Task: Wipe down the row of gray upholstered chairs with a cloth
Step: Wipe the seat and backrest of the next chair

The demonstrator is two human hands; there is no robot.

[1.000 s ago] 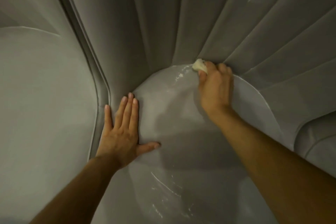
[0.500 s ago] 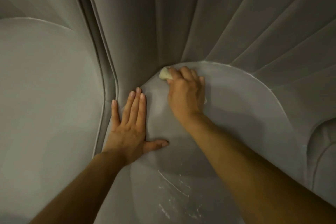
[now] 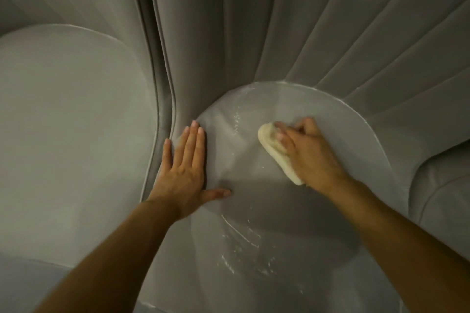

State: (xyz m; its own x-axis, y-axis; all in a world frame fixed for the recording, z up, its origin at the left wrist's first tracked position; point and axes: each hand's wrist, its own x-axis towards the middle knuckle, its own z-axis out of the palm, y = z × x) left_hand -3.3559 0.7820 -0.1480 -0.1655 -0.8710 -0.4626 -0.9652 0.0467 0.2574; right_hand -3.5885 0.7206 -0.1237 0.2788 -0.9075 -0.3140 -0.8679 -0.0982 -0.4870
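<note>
The right hand (image 3: 309, 154) grips a pale wadded cloth (image 3: 272, 148) against the gray chair seat (image 3: 330, 114); the left hand (image 3: 184, 170) lies flat, fingers straight, on the seat to its left. The cloth looks soft and light, best held bunched under curled fingers.

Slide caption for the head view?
Right hand presses a cream cloth on the gray chair seat; left hand rests flat on it.

The seat cushion (image 3: 254, 211) lies bare between the left hand (image 3: 184, 173), flat at its left edge, and the right hand (image 3: 310, 155) gripping the cloth (image 3: 274, 151). The pleated backrest (image 3: 216, 33) walls its far side; a piped ridge (image 3: 166, 109) bounds its left.
</note>
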